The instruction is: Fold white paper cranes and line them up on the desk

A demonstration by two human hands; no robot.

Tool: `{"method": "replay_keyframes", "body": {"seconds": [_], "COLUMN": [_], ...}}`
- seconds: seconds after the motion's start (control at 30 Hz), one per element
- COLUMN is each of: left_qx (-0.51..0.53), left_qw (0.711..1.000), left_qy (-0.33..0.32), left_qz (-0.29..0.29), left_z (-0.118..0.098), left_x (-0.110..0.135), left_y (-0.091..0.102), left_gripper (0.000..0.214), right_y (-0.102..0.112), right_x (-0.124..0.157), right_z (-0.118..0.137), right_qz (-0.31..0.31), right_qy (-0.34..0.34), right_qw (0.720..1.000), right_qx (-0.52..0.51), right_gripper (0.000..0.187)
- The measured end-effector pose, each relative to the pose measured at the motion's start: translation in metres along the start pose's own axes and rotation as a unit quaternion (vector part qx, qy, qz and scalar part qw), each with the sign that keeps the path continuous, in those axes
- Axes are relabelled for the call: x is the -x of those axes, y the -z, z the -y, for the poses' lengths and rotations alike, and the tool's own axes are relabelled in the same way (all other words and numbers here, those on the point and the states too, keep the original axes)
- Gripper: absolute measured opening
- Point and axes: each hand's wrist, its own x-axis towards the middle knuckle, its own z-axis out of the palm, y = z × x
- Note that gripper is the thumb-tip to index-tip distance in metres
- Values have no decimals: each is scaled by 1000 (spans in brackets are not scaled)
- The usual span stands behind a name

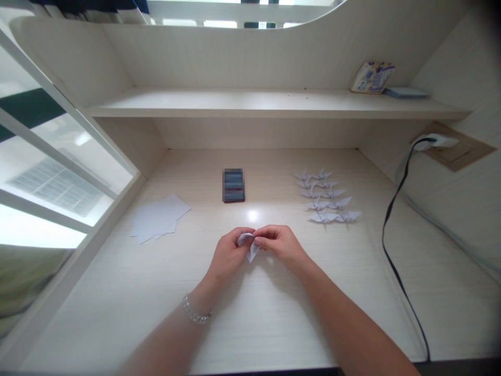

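Observation:
Between my two hands, above the middle of the desk, is a small folded piece of white paper point(252, 252), its pointed end toward me. My left hand point(231, 251) pinches its left side with thumb and fingers, and a curled flap shows over the thumb. My right hand point(281, 242) pinches the paper's right edge between thumb and forefinger, the fingertips of both hands almost touching. To the right stand folded paper cranes point(326, 204), several of them in two columns. Loose white paper sheets point(158, 216) lie overlapping at the left.
A dark phone-like rectangle point(234, 185), its face blurred out, lies beyond my hands. A black cable point(387, 245) runs from a white plug point(436, 141) down the desk's right side. The shelf point(235, 102) above holds a small printed packet point(372, 77) and a flat bluish item point(406, 93).

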Motion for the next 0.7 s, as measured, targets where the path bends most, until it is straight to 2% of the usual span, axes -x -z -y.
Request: {"method": "replay_keyframes", "body": {"seconds": [0.3,0.4,0.53,0.7], "left_qx": [-31,2,90,104], "left_qw": [999,1000,996,994], "left_qy": [-33,-23,22,23], "left_qz": [1,7,12,20], "left_z": [1,4,6,5], "left_x": [0,-2,-3,-2], "left_y": [2,2,-1,-3], "left_gripper": [25,27,35,41], "right_y": [-2,-3,-4,-7], "right_x": [5,8,10,11], "right_z": [10,13,16,17], "right_qz": [-11,-41,-70,-83], "right_qy": [23,46,80,91], "right_qw": [996,987,974,966], "right_qx": [87,147,201,226], "right_gripper": [20,18,19,20]}}
